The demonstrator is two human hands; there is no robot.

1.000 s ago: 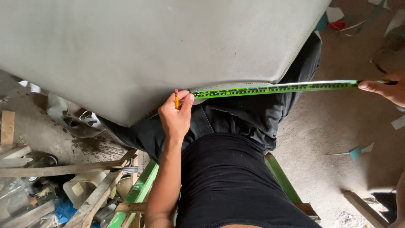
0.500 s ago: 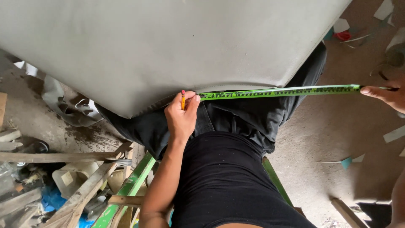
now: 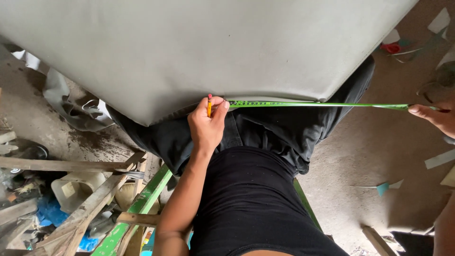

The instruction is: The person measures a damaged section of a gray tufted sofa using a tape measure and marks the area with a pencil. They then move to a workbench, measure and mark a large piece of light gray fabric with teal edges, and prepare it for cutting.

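At far left, on the dirty concrete floor (image 3: 42,118), lies a heap of scrap: weathered wooden planks (image 3: 61,166), a pale plastic container (image 3: 76,187), scraps of blue plastic (image 3: 47,213) and a crumpled grey sheet (image 3: 71,106). A green-painted wooden rail (image 3: 142,201) slants up from the bottom edge toward the person's black trousers (image 3: 279,130).

Across the top spreads a large grey board (image 3: 199,47), its lower edge running over the person's lap. Just below that edge, near the middle, the left hand (image 3: 207,125) is curled shut: its fingers (image 3: 219,105) pinch a yellow pencil (image 3: 209,105) with a red eraser end, held upright with the eraser end up, against the edge of the board. The same hand pins one end of a green measuring tape (image 3: 313,104), which starts right beside the pencil.

From there the tape stretches taut to the right along the board's edge, passes its rounded corner and goes on over the trousers and the floor. At the right border the right hand (image 3: 438,118) holds the other end, its fingers (image 3: 419,110) closed on the tape; most of that hand is cut off by the frame. Around it, paper scraps (image 3: 438,159) and a red object (image 3: 391,47) lie scattered on the floor.
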